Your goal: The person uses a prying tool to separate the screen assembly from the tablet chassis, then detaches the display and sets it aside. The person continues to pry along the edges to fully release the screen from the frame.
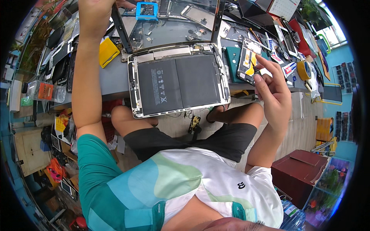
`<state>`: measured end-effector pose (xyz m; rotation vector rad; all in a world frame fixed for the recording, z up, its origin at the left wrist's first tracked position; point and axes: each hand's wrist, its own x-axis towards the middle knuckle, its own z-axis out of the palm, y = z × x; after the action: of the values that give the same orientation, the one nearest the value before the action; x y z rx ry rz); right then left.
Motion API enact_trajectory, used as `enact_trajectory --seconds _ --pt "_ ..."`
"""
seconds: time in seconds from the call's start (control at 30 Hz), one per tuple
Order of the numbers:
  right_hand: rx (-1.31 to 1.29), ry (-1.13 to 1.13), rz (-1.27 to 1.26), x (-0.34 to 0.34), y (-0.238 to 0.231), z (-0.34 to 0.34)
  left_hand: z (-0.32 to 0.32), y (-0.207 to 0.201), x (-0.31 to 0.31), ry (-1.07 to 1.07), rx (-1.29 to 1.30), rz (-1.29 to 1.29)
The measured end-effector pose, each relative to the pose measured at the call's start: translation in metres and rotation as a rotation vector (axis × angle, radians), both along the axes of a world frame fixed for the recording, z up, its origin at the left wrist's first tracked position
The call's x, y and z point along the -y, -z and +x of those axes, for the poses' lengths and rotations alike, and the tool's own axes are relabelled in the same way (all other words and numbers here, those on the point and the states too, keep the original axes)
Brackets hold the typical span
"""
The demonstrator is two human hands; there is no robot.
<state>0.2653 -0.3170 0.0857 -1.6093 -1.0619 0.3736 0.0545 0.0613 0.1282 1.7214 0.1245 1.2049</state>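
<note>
A tablet (pixel 199 81) with its innards exposed lies at the table's front edge above my lap, two black battery cells filling most of its silver housing. Its clear front glass panel with a black frame (pixel 121 29) stands raised at the tablet's far edge. My left hand (pixel 96 15) is closed at the panel's upper left corner, fingertips showing behind the frame. My right hand (pixel 275 84) is raised right of the tablet, thumb and fingers apart. Just beyond its fingertips lies an opened phone (pixel 246 57); a small dark spot between them is unclear.
A yellow case (pixel 108 52) lies left of the tablet, and a blue frame (pixel 147 10) sits beyond the glass. On the right are a dark green case (pixel 232 61) and a roll of yellow tape (pixel 303 70). A clear bottle (pixel 48 91) lies at the left edge.
</note>
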Motion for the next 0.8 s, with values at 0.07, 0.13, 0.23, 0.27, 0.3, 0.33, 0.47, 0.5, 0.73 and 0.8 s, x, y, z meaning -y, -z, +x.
enact_trajectory --seconds 0.07,0.13,0.23,0.27,0.3,0.33,0.47,0.5,0.73,0.8 --pt "-0.074 -0.020 0.074 -0.004 0.004 -0.007 0.002 0.015 -0.010 0.091 0.121 -0.112" --pt "-0.080 -0.039 0.113 -0.011 0.006 -0.012 0.003 0.020 -0.012 0.145 0.164 -0.141" --pt "-0.040 -0.101 0.051 -0.025 0.004 -0.008 0.001 0.030 -0.021 0.188 0.213 -0.249" --pt "-0.014 -0.118 0.011 -0.029 0.003 -0.004 0.002 0.033 -0.023 0.204 0.231 -0.296" --pt "0.130 -0.124 0.119 -0.042 0.011 0.000 0.002 0.034 -0.025 0.205 0.216 -0.309" --pt "0.243 -0.159 0.050 -0.049 0.005 0.003 0.002 0.034 -0.027 0.205 0.201 -0.321" --pt "0.709 -0.301 -0.049 -0.087 -0.003 0.024 0.002 0.040 -0.024 0.156 0.206 -0.336" --pt "0.836 -0.362 -0.071 -0.096 -0.001 0.034 -0.001 0.041 -0.030 0.131 0.146 -0.299" --pt "1.245 -0.626 -0.057 -0.138 -0.001 0.060 0.000 0.059 -0.035 0.223 0.133 -0.277" --pt "1.281 -0.685 -0.070 -0.143 0.000 0.061 0.000 0.061 -0.036 0.223 0.139 -0.271"
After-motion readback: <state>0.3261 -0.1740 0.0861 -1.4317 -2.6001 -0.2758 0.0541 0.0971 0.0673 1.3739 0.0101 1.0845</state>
